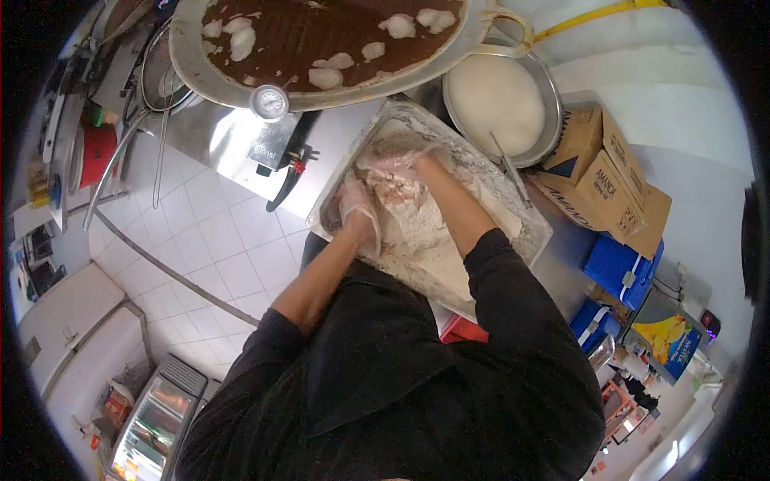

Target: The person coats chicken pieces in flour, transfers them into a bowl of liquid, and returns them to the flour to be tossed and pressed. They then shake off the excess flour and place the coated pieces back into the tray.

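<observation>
Between the two hands lies a lump [403,195], pinkish and rough, patchily coated in flour [437,255]; it sits in the far left part of a tub [358,154]. The left hand [353,207] is beside it, near the tub's left wall, half curled; the right hand [397,163] bends over its far side, loosely cupped. Both wear thin, clear, wrinkled gloves, white with powder. Some fingertips are hidden, so how firmly either hand grips the lump cannot be told.

Around the hands the flour is dry and clumped, smoothing into a pale slope on the near right. The tub is oblong with rounded corners, its walls smeared white.

Ahead of the hands, a wide metal pan [216,96] closes off the far side, holding brown liquid [321,36] with knobbly white pieces [399,26] in it. A round dial [269,103] stands at its near rim. Ahead and to the right, a round steel bowl [556,104] of milky liquid crowds the tub, and a slim metal utensil [511,170] slants down by the tub's edge. Farther right are creased cardboard boxes [609,184] and a blue cooler [624,268]; well left lie square floor tiles [228,216].
</observation>
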